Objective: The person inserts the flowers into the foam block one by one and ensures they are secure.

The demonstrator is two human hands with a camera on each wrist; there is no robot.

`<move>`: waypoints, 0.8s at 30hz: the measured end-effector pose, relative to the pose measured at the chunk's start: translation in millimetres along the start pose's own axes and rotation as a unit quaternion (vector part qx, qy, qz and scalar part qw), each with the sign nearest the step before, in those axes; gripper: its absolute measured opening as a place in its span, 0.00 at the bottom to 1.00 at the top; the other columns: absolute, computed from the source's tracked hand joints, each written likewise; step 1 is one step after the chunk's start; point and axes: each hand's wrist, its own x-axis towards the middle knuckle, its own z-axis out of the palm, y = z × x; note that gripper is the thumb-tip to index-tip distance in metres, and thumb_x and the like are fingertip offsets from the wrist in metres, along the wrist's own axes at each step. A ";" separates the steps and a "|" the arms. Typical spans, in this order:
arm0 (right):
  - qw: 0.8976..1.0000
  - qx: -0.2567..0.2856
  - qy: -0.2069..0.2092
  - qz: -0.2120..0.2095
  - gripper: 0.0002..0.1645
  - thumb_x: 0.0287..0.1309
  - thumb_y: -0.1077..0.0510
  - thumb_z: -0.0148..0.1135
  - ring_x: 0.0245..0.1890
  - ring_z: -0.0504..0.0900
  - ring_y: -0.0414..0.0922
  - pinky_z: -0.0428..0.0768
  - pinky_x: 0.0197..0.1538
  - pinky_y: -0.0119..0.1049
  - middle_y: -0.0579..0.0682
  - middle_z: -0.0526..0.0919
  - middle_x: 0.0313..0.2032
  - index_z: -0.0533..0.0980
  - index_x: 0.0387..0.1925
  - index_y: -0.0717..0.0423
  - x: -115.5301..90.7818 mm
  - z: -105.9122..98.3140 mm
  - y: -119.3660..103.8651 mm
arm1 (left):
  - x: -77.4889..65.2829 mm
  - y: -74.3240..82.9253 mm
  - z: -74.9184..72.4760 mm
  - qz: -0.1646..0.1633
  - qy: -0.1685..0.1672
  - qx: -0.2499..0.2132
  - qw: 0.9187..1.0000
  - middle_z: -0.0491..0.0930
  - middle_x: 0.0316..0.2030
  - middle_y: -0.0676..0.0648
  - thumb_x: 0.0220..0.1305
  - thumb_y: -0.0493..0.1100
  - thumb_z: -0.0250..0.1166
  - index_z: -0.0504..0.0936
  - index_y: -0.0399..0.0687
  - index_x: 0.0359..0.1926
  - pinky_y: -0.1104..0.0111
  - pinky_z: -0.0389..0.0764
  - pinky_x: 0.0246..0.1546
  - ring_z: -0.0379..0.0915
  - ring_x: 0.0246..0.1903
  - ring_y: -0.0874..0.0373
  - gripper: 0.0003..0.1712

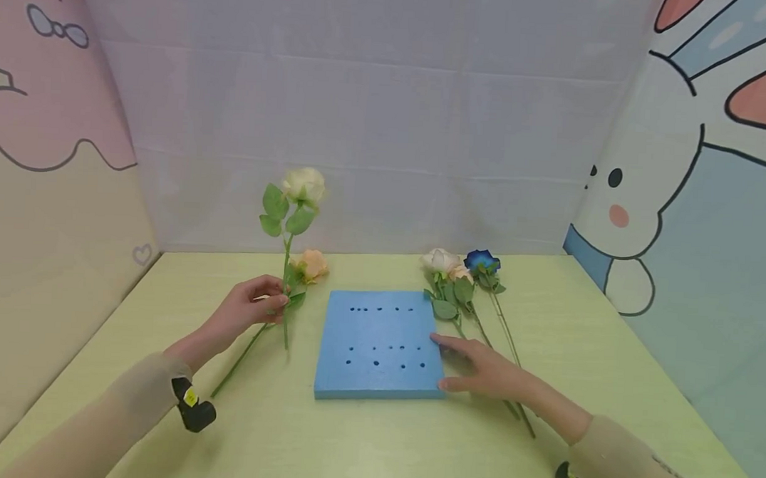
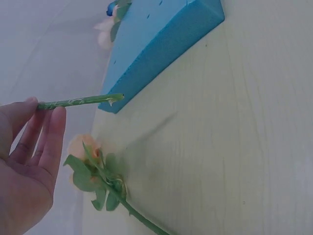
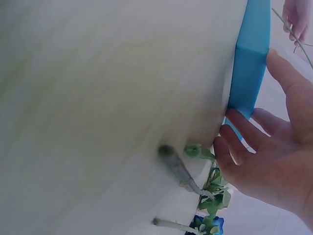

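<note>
My left hand [image 1: 254, 305] pinches the stem of a creamy white artificial rose [image 1: 305, 186], which stands upright above the table left of the blue foam block. In the left wrist view the stem's cut end [image 2: 115, 98] sticks out past the thumb and fingertips. My right hand [image 1: 486, 368] rests its thumb and fingers against the right edge of the blue foam block [image 1: 379, 329]. Rows of small holes run across the block's top. The right wrist view shows that hand's fingers [image 3: 244, 132] spread loosely beside the block's side.
A peach rose [image 1: 313, 264] lies on the table behind my left hand. To the block's right lie a pale rose [image 1: 440, 260], another peach rose [image 1: 461, 272] and a blue rose [image 1: 482, 260], their stems running under or near my right forearm. Cloth walls [image 1: 375, 117] enclose the table.
</note>
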 end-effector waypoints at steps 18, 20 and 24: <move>1.000 0.000 -0.004 -0.007 0.50 0.59 0.40 0.66 0.73 0.61 0.60 0.59 0.71 0.61 0.58 0.64 0.73 0.59 0.74 0.56 2.0 -1.0 2.2 | 44.5 36.0 39.6 0.074 -0.045 0.038 0.995 0.77 0.47 0.31 0.70 0.35 0.59 0.74 0.33 0.51 0.62 0.85 0.42 0.82 0.38 0.58 0.12; 1.000 -0.001 -0.004 -0.007 0.50 0.58 0.40 0.67 0.73 0.61 0.60 0.59 0.71 0.61 0.58 0.64 0.73 0.59 0.74 0.57 2.0 -1.1 2.1 | 49.2 37.5 43.5 0.080 -0.042 0.038 0.995 0.77 0.47 0.32 0.70 0.35 0.59 0.74 0.35 0.50 0.62 0.85 0.42 0.82 0.39 0.57 0.11; 1.000 0.000 -0.002 -0.007 0.50 0.58 0.40 0.67 0.73 0.61 0.60 0.59 0.71 0.61 0.58 0.64 0.73 0.59 0.74 0.56 1.9 -0.8 2.1 | 57.2 40.5 50.9 0.089 -0.042 0.027 0.995 0.77 0.46 0.32 0.70 0.34 0.59 0.74 0.33 0.50 0.62 0.85 0.43 0.82 0.41 0.50 0.11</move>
